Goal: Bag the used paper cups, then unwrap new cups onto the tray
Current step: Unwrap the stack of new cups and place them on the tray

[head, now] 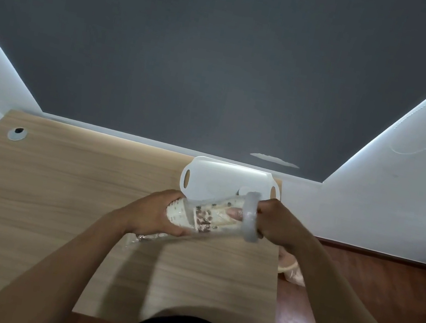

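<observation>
While our left hand [152, 214] curls round the left end of the stack of new cups [205, 215], held sideways just above the wooden table [58, 191], our right hand [278, 222] grips the bunched clear wrapper [250, 216] at the stack's right end. The white tray [215, 176] lies just behind the cups, at the table's far edge.

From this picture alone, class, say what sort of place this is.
Probably an office or study nook: a wood-grain desk with a cable grommet, set against a grey wall between white side walls.
</observation>
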Demonstrator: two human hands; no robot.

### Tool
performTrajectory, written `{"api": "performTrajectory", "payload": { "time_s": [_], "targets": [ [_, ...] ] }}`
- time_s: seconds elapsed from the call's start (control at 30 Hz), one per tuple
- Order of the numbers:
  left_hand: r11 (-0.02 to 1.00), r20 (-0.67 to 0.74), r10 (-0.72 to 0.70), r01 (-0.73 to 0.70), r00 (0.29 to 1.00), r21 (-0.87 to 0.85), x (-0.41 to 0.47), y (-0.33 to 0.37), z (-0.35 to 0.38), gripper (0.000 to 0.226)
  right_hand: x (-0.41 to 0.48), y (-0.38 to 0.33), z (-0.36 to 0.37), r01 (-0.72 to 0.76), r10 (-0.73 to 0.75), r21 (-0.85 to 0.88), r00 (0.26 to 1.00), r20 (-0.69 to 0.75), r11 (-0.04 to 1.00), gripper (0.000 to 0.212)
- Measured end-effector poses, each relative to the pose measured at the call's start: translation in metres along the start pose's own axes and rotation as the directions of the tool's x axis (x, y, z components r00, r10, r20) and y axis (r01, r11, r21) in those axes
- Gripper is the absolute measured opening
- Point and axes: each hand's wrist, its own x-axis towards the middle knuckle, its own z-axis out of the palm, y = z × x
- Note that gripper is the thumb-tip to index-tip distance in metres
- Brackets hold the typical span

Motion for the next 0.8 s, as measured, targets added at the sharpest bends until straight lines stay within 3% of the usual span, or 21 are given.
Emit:
{"api": "performTrajectory", "payload": {
  "time_s": [0.1,0.23,0.3,0.33,0.47,0.6,0.67,0.77,0.8],
  "targets": [
    [0.999,-0.029,-0.04,0.04,0.999,-0.004,-0.001,-0.008,-0.004,0.055,0.005,0.019,-0.007,-0.004,0.013,0.155,0.998,-0.062,0.988,0.025],
    [0.989,-0.111,-0.134,0.139,0.985,0.041,0.01,-0.013,0.002,0.054,0.007,0.012,-0.005,0.048,-0.03,0.153,0.993,-0.115,0.987,0.045],
    [0.948,-0.161,-0.275,0.295,0.948,0.118,0.013,-0.024,-0.002,0.065,0.007,0.011,-0.01,0.059,-0.024,0.186,0.982,-0.185,0.981,0.031],
    [0.917,-0.182,-0.351,0.376,0.919,0.13,0.013,-0.033,-0.004,0.073,0.006,0.01,-0.014,0.067,-0.011,0.248,0.975,-0.221,0.966,0.021],
    [0.849,-0.221,-0.522,0.525,0.824,-0.048,0.012,-0.05,-0.009,0.079,0.006,0.014,-0.027,0.111,0.021,0.606,0.978,-0.206,0.788,0.031],
    [0.839,-0.162,-0.533,0.494,0.83,-0.228,0.023,-0.03,0.007,0.074,0.012,0.009,0.0,0.077,-0.048,0.828,0.997,-0.061,0.555,0.042],
    [0.851,-0.127,-0.492,0.444,0.861,-0.281,0.028,-0.016,0.018,0.083,0.015,0.005,0.019,0.051,-0.083,0.809,0.997,-0.003,0.586,0.041],
    [0.876,-0.112,-0.412,0.359,0.904,-0.322,0.033,0.001,0.032,0.055,0.017,0.001,0.043,0.011,-0.028,0.736,1.0,0.011,0.677,0.039],
    [0.861,-0.109,-0.422,0.36,0.9,-0.359,0.033,0.004,0.034,0.055,0.018,0.002,0.049,0.003,0.007,0.727,1.0,-0.012,0.687,0.044]
  ]
}}
